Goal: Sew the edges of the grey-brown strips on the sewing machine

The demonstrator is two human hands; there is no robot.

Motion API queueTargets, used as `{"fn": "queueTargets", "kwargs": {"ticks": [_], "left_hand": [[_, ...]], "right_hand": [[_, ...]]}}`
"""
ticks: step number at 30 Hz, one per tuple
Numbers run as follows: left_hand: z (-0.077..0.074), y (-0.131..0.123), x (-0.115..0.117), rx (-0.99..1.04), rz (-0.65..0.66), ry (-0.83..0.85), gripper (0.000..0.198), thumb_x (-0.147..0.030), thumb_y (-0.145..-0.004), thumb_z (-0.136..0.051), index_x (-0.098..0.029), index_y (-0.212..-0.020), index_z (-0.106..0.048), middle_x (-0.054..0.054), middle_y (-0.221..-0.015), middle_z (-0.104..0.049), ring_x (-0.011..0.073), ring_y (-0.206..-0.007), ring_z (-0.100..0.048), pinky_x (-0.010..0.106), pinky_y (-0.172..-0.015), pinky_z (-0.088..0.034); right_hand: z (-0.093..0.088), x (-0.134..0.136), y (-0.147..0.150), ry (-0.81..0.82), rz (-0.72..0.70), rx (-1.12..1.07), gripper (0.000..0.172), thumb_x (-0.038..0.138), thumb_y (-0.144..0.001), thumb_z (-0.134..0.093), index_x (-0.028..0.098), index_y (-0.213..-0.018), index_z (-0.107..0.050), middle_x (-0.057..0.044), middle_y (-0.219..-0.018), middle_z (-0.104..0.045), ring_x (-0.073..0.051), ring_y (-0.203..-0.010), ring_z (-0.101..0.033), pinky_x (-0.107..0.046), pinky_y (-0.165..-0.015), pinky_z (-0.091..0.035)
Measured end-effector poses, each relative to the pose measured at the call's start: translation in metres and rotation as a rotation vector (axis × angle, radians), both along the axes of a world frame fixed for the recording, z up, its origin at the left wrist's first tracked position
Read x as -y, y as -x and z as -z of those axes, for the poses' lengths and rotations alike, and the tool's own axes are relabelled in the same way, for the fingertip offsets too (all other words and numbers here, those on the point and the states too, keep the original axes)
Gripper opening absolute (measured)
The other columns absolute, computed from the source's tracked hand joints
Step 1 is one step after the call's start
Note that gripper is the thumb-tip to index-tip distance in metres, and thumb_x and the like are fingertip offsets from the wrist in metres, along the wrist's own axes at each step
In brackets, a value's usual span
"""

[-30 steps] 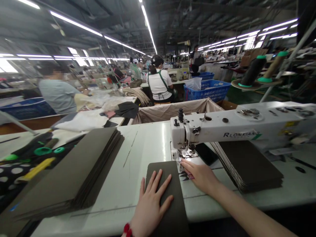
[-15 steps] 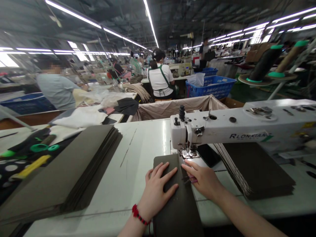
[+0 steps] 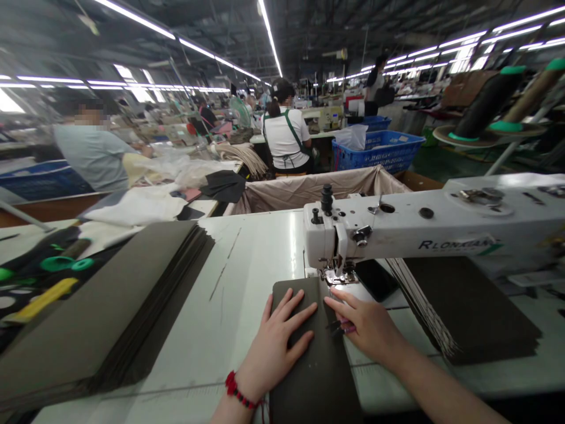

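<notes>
Because my open left hand (image 3: 278,347) lies flat on the dark panel (image 3: 329,377) right at the presser foot (image 3: 339,275), while my right hand (image 3: 366,327) pinches what looks like small snips (image 3: 338,325), a slip could drag the panel askew or nick me.

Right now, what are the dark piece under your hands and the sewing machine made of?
The dark piece looks like stiff synthetic leather or thick coated fabric with a matte finish: it lies flat and has crisp cut edges, but I can't tell which. The sewing machine looks like white-painted metal, smooth and slightly shiny, with some scuffs.
</notes>
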State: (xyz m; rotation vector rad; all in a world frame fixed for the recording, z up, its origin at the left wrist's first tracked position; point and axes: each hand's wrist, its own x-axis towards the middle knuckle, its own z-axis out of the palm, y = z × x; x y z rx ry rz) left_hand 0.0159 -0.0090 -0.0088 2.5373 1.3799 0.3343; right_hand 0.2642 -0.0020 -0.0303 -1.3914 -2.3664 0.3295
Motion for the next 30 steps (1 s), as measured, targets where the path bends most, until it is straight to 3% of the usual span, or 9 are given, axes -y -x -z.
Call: {"fn": "queueTargets", "kwargs": {"ticks": [15,30], "left_hand": [[0.0012,-0.0014,-0.0023,0.027,-0.028,0.004,0.050,-0.027,-0.094,-0.050,-0.041,-0.141,-0.041,-0.003,-0.153,-0.032,0.0277,-0.142,-0.025,0.059,-0.116,-0.007],[-0.0016,-0.0006,-0.0022,0.037,-0.076,0.038,0.049,-0.035,-0.096,-0.047,-0.045,-0.142,-0.035,-0.008,-0.154,-0.029,0.0242,-0.144,-0.020,0.057,-0.117,-0.010]], "right_hand": [[-0.0010,-0.0013,0.0010,0.010,0.009,0.014,0.061,0.007,-0.079,-0.047,0.030,-0.135,-0.052,-0.001,-0.144,-0.048,-0.022,-0.114,-0.059,-0.037,-0.093,-0.050],[-0.0022,-0.0016,0.0015,0.000,0.017,0.031,0.059,0.009,-0.083,-0.048,0.032,-0.137,-0.049,0.000,-0.144,-0.047,-0.020,-0.116,-0.058,-0.035,-0.094,-0.050]]}}
